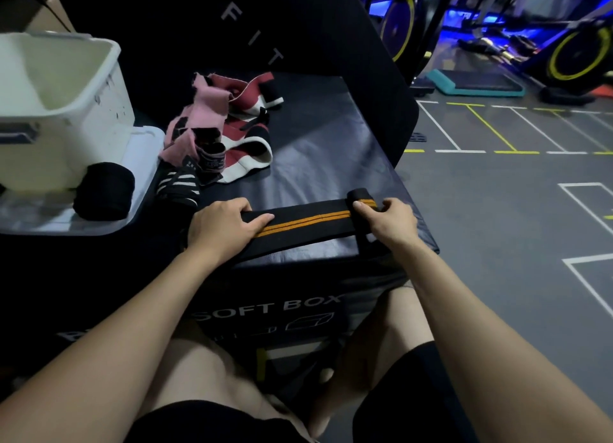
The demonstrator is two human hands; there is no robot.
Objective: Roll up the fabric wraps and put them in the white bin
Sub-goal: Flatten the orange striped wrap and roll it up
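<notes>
A black fabric wrap with two orange stripes (308, 222) lies stretched along the front edge of a black soft box (325, 150). My left hand (225, 227) grips its left end, thumb on top. My right hand (388, 223) pinches the small rolled start at its right end. The white bin (76, 87) stands at the back left, tilted toward me, its inside showing nothing. A rolled black wrap (104, 190) lies in front of the bin on a white lid (146, 144).
A loose pile of pink, red-and-white and black-and-white striped wraps (225, 127) lies mid-box, right of the bin. A black padded panel (298, 28) rises behind. To the right is grey gym floor (514, 210) with painted lines, exercise bikes beyond.
</notes>
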